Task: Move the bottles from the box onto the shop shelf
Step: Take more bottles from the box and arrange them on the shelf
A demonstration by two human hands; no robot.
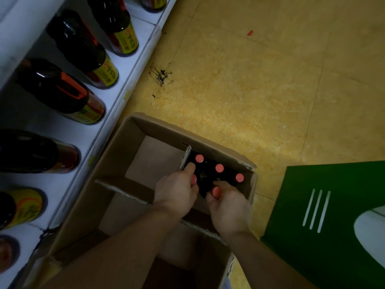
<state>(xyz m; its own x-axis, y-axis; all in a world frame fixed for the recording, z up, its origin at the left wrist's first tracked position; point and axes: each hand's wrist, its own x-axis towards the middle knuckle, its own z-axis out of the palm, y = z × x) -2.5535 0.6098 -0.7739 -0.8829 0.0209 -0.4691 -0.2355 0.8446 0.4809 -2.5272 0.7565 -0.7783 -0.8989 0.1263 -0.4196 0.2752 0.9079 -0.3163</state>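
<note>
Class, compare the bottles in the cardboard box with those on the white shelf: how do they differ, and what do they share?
The boxed bottles huddle in one corner of the box; the shelf bottles stand spaced in a row. The boxed bottles show mainly pink caps; the shelf bottles show yellow labels. The left hand and right hand each grip a boxed bottle; nobody touches the shelf bottles. Both look dark.

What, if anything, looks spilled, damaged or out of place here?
A dark splatter stain marks the floor beside the shelf base. A red scrap lies farther off. The box rim is frayed at its right corner.
</note>
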